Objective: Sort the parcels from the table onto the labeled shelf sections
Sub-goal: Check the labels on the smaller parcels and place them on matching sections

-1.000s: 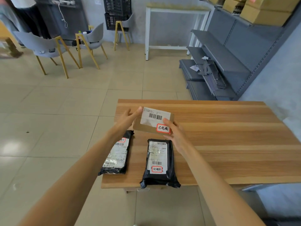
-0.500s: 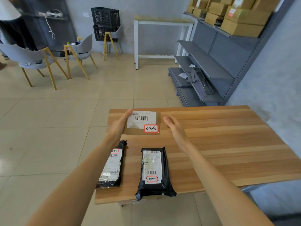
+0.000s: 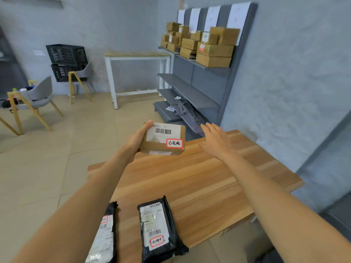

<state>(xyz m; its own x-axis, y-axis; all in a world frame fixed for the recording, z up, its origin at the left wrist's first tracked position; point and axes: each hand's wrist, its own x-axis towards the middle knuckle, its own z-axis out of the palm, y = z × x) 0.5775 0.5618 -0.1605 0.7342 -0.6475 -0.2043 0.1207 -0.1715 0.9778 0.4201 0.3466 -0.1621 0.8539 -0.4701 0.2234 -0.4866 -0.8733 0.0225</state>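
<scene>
Holding: left hand (image 3: pixel 138 138) grips a small cardboard box (image 3: pixel 163 138) by its left end, thumb on the top edge; box is lifted above the far edge of the table (image 3: pixel 199 173), centre of frame.
Box label: white barcode sheet on top, plus a red-bordered sticker (image 3: pixel 174 143) with handwritten characters at its lower right corner.
Right hand (image 3: pixel 216 141): spread, fingers straight, palm down, hovering over the table just right of the box, not touching it.
On table: two black poly mailers at the near edge, bottom centre of frame. Right mailer (image 3: pixel 161 228) lies flat, with a red-bordered sticker near its lower end. Left mailer (image 3: pixel 104 234) is partly hidden behind the left forearm.
Shelf unit (image 3: pixel 205 76): grey, upper right of centre against the wall; white paper sheets along its top; top shelf stacked with cardboard boxes (image 3: pixel 201 44); lower shelves mostly bare.
Background: white-framed side table (image 3: pixel 136 56), black crates (image 3: pixel 66 61), grey chairs at left.
</scene>
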